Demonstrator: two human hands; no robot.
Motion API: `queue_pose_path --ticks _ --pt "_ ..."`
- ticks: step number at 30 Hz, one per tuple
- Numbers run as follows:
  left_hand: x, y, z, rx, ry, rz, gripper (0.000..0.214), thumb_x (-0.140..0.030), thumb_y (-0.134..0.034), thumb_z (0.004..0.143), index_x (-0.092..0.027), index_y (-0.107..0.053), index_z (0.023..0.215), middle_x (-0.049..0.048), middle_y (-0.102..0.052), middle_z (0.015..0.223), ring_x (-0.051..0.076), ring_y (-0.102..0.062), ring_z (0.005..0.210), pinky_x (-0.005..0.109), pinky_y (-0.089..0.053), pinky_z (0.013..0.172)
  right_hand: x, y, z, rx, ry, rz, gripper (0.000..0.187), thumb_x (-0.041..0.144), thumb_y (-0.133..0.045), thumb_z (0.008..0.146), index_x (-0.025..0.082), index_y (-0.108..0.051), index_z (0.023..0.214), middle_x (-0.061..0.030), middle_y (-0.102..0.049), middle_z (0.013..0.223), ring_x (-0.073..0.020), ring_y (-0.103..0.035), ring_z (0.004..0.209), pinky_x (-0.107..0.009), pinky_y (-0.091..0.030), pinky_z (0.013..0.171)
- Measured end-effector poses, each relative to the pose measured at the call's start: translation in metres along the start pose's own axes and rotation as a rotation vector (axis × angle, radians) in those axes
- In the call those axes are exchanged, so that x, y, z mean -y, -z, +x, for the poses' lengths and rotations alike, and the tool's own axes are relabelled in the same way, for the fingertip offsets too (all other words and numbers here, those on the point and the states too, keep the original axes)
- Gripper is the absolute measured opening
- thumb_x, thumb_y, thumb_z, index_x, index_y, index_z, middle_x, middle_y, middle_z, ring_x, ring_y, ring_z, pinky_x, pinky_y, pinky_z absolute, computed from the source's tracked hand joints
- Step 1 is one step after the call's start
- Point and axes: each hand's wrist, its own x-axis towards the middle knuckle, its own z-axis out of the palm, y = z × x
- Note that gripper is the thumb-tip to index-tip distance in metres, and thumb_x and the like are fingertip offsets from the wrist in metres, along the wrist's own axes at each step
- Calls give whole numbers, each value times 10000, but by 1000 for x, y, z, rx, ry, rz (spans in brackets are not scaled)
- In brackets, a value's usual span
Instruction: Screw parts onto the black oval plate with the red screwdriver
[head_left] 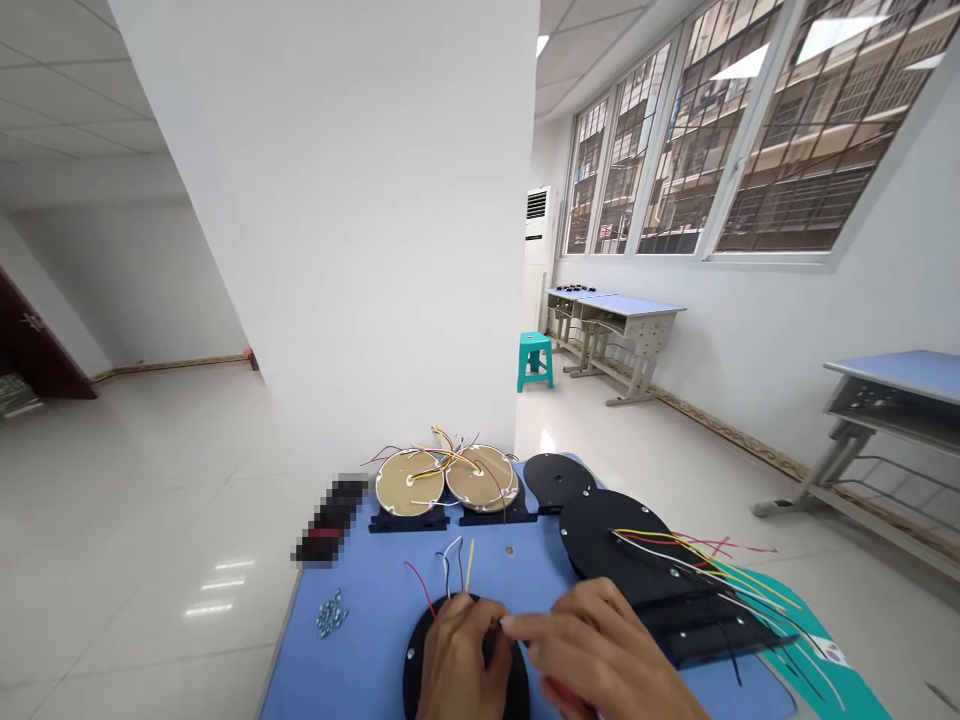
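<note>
A round black disc [414,660] lies at the front of the blue desk, with red, white, dark and yellow wires [470,565] rising from behind its far edge. My left hand [463,660] rests on top of it, fingers curled and closed; whatever they grip is hidden. From the right, my right hand [600,650] reaches in, its index fingertip meeting the fingers of my left. Under that right palm shows part of a red handle [568,700], the rest covered. Small screws [331,614] lie in a pile to the left.
Two tan-faced discs [410,483] with wires stand along the desk's [360,570] back edge. Black discs with brackets [619,535] and loose wires fill the right side, partly over a teal surface [832,640]. A pixelated dark item [330,520] sits back left. A white pillar [360,250] rises behind.
</note>
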Motion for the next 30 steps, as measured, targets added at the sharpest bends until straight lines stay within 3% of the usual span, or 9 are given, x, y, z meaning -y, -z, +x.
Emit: queue_pose_path --ticks 4,9,15,23,30 --pt "13 5 16 46 -95 158 234 -96 -503 867 -240 -684 835 11 -718 783 243 -623 777 410 -505 707 -9 -14 20 8 -106 103 188 99 -443 965 199 -497 1114 -39 -704 992 -174 -555 788 -328 -434 745" --pt "43 8 16 28 -71 210 245 -64 -568 839 -253 -718 878 27 -734 1041 303 -598 1086 542 -452 907 -23 -44 34 110 -177 101 155 127 -499 953 212 -500 1082 -20 -664 916 -190 -552 811 -343 -405 791" --pt "59 5 10 32 0 199 315 -67 -510 832 -244 -708 1002 46 -745 1078 328 -577 1165 578 -431 941 -26 -61 48 167 -177 72 142 148 -523 940 216 -492 1061 -17 -672 934 -183 -566 819 -333 -388 796" --pt "65 -2 9 66 147 83 354 -38 -471 759 -199 -708 967 67 -751 1053 305 -613 1112 540 -454 946 -32 -71 58 207 -171 36 199 136 -575 896 225 -483 1048 15 -669 911 -164 -586 795 -310 -373 794" --pt "64 1 8 59 147 40 338 -62 -472 739 -219 -710 920 58 -751 1027 288 -632 1066 515 -475 931 -38 -83 67 240 -197 -25 197 188 -603 897 216 -492 1057 22 -683 795 -175 -619 727 -310 -376 753"
